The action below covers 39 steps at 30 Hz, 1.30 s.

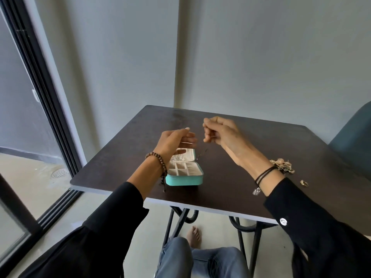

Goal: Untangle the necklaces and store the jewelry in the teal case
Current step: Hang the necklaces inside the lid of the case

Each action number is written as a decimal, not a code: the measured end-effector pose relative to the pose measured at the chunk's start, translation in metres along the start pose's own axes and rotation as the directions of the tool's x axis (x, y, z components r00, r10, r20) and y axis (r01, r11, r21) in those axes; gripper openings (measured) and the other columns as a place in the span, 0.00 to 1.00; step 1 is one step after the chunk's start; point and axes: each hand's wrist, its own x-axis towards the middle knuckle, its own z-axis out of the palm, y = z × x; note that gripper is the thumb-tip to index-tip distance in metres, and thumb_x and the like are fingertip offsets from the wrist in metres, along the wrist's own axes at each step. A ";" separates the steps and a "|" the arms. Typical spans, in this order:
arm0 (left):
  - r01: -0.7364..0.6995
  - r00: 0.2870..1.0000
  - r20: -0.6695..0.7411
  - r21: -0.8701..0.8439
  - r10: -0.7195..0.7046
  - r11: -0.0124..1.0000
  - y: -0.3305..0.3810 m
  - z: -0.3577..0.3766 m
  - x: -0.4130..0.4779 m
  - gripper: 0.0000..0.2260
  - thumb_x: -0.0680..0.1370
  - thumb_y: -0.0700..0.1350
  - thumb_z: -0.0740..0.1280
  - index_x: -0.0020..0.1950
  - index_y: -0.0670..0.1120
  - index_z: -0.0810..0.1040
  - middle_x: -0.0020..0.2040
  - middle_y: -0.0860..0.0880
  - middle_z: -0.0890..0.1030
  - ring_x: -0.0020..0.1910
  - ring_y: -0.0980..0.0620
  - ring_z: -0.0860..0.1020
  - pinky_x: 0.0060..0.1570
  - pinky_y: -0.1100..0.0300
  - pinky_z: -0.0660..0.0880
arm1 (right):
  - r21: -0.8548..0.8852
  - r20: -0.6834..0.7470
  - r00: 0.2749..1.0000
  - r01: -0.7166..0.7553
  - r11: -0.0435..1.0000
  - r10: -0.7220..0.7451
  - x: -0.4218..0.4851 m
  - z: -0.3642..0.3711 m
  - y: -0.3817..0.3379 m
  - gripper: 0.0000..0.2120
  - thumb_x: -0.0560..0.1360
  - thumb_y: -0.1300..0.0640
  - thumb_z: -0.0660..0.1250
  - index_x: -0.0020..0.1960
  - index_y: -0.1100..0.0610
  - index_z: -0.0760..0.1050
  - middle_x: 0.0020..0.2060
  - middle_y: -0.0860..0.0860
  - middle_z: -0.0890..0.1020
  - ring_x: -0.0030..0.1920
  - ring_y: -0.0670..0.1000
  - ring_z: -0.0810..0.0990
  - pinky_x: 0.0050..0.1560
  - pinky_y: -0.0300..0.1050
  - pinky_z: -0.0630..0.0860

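Teal case (183,180) lies open on the table (241,137), some pieces apparently already inside. Right hand (218,131) pinches a fine necklace (201,154) with curled fingers; left hand (174,139) blurred, grip undeterminable. Tangled pile (282,166) and ring (303,183) remain unstored.

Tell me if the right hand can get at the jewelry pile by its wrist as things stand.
Probably yes. The jewelry pile lies uncovered on the table right beside that wrist. The right hand is raised with fingers curled, maybe pinching something too fine to see, so it must draw back.
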 end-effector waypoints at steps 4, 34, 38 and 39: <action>0.015 0.981 -0.196 0.095 0.004 0.995 -0.016 -0.028 0.011 0.07 0.79 0.44 0.69 0.48 0.40 0.83 0.44 0.44 0.85 0.38 0.52 0.81 0.44 0.58 0.77 | -0.074 -0.005 1.000 -0.018 0.997 0.017 0.013 0.012 0.003 0.10 0.83 0.55 0.65 0.47 0.58 0.79 0.37 0.50 0.80 0.40 0.49 0.79 0.55 0.51 0.80; -0.094 0.973 -0.214 -0.017 0.089 0.995 -0.070 -0.063 0.023 0.13 0.76 0.45 0.74 0.59 0.43 0.82 0.47 0.45 0.85 0.25 0.62 0.71 0.23 0.70 0.67 | -0.284 -0.006 0.998 0.051 0.958 -0.055 0.037 0.018 0.035 0.10 0.83 0.53 0.65 0.45 0.55 0.79 0.35 0.45 0.80 0.37 0.45 0.74 0.34 0.37 0.70; -0.152 0.967 -0.211 -0.033 0.142 0.988 -0.068 -0.060 0.019 0.14 0.76 0.42 0.73 0.62 0.40 0.81 0.53 0.42 0.84 0.26 0.64 0.76 0.26 0.74 0.69 | -0.241 -0.001 0.998 0.066 0.968 -0.068 0.037 0.017 0.035 0.11 0.83 0.54 0.65 0.45 0.58 0.78 0.35 0.45 0.80 0.37 0.47 0.74 0.34 0.37 0.71; -0.159 0.967 -0.208 -0.036 0.149 0.987 -0.067 -0.059 0.019 0.15 0.76 0.41 0.73 0.62 0.40 0.80 0.54 0.41 0.84 0.26 0.65 0.76 0.26 0.74 0.69 | -0.222 -0.001 0.997 0.073 0.972 -0.075 0.037 0.016 0.034 0.11 0.83 0.54 0.65 0.46 0.58 0.78 0.35 0.44 0.80 0.37 0.47 0.74 0.34 0.37 0.71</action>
